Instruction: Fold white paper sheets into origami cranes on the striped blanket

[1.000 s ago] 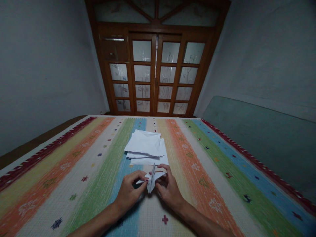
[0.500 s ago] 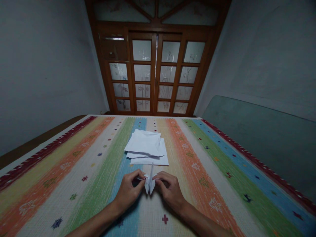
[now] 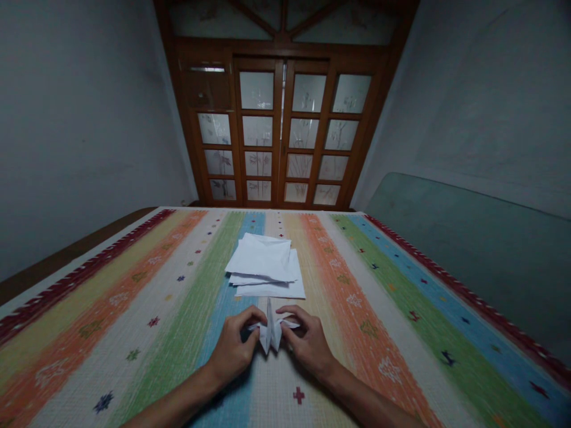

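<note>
A small folded white paper figure with a pointed top and side flaps sits between my two hands on the striped cloth. My left hand pinches its left flap with curled fingers. On the other side, my right hand pinches the right flap the same way. Just beyond the figure lies a loose stack of white paper sheets.
The table is covered by a multicolour striped cloth with small star motifs and a dark red border. A wooden door with frosted glass panes stands behind. A greenish panel runs along the right wall.
The figure's side flaps have spread outward as my fingers pull them apart. Both hands stayed in about the same place.
</note>
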`<state>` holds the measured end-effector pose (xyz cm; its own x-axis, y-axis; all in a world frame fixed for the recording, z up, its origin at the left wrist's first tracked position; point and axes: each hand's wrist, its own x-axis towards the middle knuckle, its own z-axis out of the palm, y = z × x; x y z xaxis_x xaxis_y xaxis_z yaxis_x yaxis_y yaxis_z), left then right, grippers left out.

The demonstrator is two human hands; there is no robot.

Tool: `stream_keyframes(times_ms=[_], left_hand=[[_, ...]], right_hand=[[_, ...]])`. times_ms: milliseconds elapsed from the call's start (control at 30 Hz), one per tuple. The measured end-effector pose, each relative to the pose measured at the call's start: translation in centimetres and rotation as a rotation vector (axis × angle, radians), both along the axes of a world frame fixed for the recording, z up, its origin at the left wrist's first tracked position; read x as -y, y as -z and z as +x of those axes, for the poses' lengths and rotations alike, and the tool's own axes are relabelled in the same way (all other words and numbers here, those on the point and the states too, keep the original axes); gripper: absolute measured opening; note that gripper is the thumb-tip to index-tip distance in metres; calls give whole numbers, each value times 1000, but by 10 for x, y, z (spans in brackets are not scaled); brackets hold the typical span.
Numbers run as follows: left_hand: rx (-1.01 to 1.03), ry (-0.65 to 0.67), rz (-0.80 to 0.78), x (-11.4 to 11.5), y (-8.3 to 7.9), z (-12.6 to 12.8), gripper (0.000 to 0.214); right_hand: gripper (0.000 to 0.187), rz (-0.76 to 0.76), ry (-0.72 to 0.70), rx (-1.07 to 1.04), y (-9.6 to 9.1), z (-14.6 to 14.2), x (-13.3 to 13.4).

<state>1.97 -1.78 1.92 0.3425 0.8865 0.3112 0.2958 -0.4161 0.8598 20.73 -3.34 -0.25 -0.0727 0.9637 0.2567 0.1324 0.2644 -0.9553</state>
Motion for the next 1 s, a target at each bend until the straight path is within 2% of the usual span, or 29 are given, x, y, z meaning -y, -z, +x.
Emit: stream_keyframes(times_ms=[233, 533, 733, 833, 1000], left_hand=[[6, 48, -54, 3, -5, 4, 9], [-74, -120, 80, 4, 0, 5, 12], [-68, -110, -5, 1, 3, 4, 18], [-4, -69, -74, -1, 6, 4, 19], [30, -76, -136, -5, 9, 4, 23]], right_hand=[[9, 12, 49, 24, -3, -1, -1], [10, 46, 94, 36, 1, -2, -1], [22, -82, 56, -83, -1, -3, -2], [19, -124, 58, -120, 0, -3, -3], [15, -133, 115, -107, 0, -2, -4]])
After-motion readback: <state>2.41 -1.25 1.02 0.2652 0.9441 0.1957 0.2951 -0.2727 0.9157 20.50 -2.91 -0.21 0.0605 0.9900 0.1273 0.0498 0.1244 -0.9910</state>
